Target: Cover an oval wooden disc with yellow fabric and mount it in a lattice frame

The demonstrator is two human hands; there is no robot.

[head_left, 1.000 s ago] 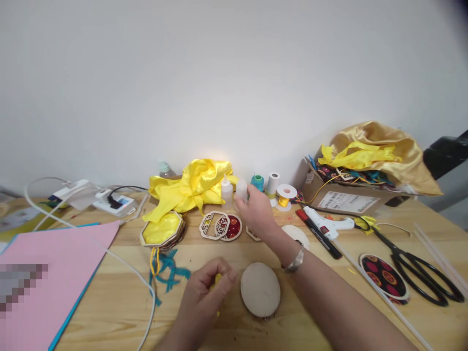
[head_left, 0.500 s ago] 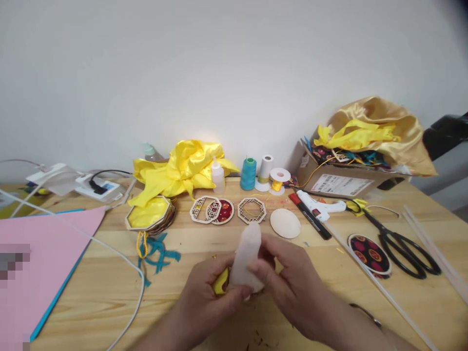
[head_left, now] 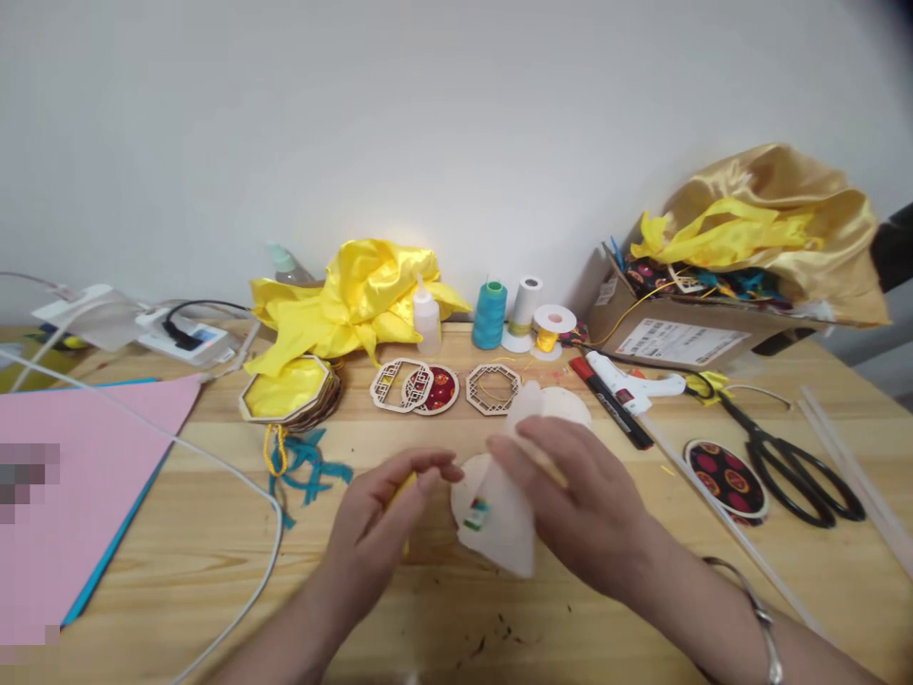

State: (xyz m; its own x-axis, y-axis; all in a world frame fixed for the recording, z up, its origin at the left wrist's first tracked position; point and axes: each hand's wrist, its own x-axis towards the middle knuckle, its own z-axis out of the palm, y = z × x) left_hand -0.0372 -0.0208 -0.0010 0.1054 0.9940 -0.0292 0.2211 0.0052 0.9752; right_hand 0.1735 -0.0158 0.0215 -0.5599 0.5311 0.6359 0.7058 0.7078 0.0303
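My right hand [head_left: 581, 485] grips a thin, whitish, slightly see-through sheet [head_left: 510, 533] by its upper right side. The sheet hangs tilted and bears a small green and blue printed mark. Partly behind it, a pale round disc [head_left: 465, 485] shows on the wooden table. To the left, my left hand [head_left: 389, 514] is curled with thumb and fingertips close together. A bit of yellow fabric [head_left: 408, 490] shows between its thumb and fingers, mostly hidden by the hand. Another pale disc [head_left: 571, 403] lies behind my right hand.
Lattice frames [head_left: 492, 388], a red patterned disc [head_left: 440, 388], thread spools [head_left: 489, 316] and a glue bottle [head_left: 427, 322] stand behind. At right are a glue gun [head_left: 631, 385], black scissors [head_left: 806, 476] and a cardboard box [head_left: 685, 333]. A white cable [head_left: 275, 533] crosses the left side.
My hands have moved apart from the whitish sheet they both held. My right hand has drawn it rightward, and the pale disc beside it now shows. The view has shifted slightly.
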